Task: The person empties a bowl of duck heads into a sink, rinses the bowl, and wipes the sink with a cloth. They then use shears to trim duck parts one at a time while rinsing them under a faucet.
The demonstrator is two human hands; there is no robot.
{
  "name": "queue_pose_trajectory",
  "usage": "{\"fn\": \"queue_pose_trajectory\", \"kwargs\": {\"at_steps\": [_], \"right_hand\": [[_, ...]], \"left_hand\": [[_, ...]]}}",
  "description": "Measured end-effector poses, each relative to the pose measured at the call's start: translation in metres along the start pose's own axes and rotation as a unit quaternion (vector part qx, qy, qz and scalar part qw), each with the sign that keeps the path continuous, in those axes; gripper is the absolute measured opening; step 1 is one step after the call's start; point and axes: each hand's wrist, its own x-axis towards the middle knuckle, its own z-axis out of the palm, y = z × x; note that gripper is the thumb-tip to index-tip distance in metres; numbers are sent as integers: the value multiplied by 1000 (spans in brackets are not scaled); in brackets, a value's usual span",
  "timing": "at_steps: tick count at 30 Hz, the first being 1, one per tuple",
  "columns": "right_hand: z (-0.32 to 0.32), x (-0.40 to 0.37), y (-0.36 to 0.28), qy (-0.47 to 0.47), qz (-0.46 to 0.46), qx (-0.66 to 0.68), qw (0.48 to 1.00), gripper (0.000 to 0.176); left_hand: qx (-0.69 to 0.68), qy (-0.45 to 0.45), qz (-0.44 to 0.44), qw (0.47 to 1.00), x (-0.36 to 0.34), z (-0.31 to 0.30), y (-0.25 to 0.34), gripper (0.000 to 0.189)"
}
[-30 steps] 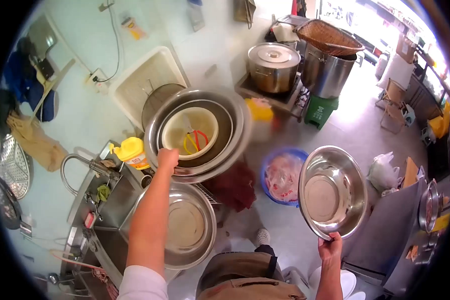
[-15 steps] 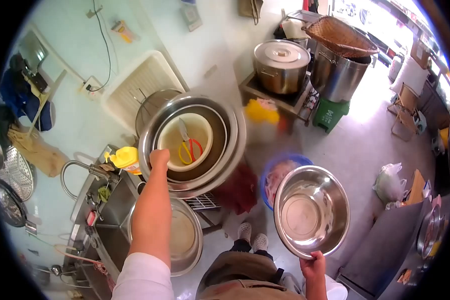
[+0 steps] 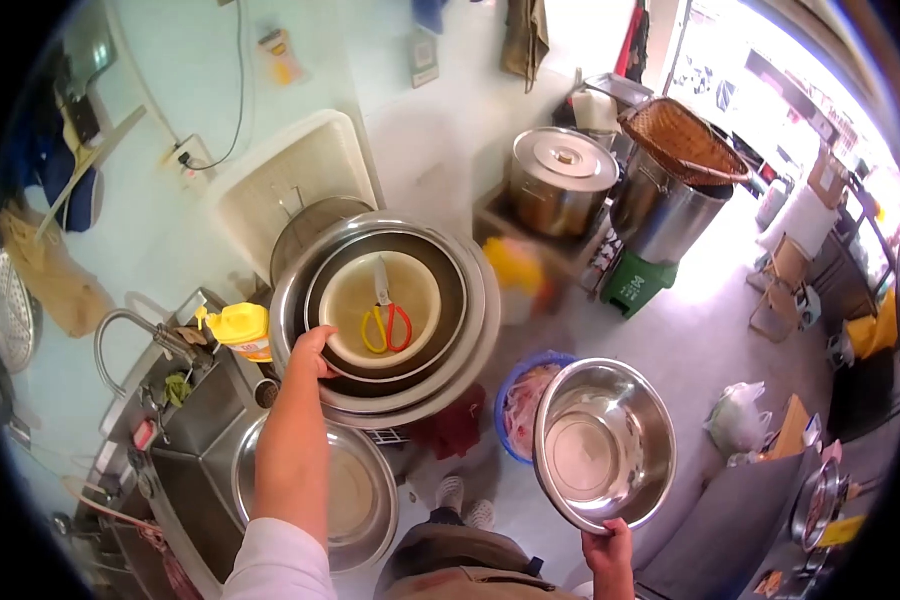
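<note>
My left hand [image 3: 315, 352] is closed on the rim of a steel mixing bowl [image 3: 452, 312], which sits nested in larger steel basins [image 3: 482, 345] on the left. Inside that bowl is a cream-coloured bowl [image 3: 355, 290], and scissors [image 3: 382, 315] with one yellow and one red handle lie in it. My right hand [image 3: 608, 543] grips the near rim of a shiny steel basin [image 3: 625, 450], tilted, with nothing in it. A blue tub [image 3: 510, 385] holding pale pink contents stands on the floor, partly behind this basin.
At left is a steel sink [image 3: 185, 480] with a curved faucet [image 3: 105, 335] and a yellow bottle [image 3: 240, 325]. Another wide basin [image 3: 370, 500] sits below my left arm. Large pots [image 3: 560, 185], a wicker basket [image 3: 680, 140] and a green bin [image 3: 638, 283] stand ahead.
The view has shifted, so the surroundings sit lower and turned slightly. My left fingers now show hooked around the mixing bowl's rim. The right hand still holds its basin.
</note>
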Motion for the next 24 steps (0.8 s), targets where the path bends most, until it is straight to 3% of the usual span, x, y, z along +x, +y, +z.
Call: {"fn": "queue_pose_trajectory", "kwargs": {"at_steps": [4,6,10,14,18,19,24], "right_hand": [[18,3,-11,-29,-7,-31,999,34],[38,-1,-15,-44,-12,-34,998,32],[87,-23,-17,-57,-35,-58,996,25],[111,-4,-30,-125,-61,-61,989,16],[160,-5,-42,-230,-71,-81,967,35],[170,2,-44,-238,-76,-120,961,36],[245,-2,-27,-276,-128,-243,921,43]], "left_hand": [[-19,-77,48,996,11,-21,1,39],[52,0,80,995,-3,-15,11,32],[103,-3,153,983,-17,-21,23,32],[64,-3,174,983,-40,-40,25,30],[20,-81,204,976,-84,-76,37,18],[2,-81,224,971,-86,-84,41,11],[-14,-68,257,964,-154,-118,74,9]]}}
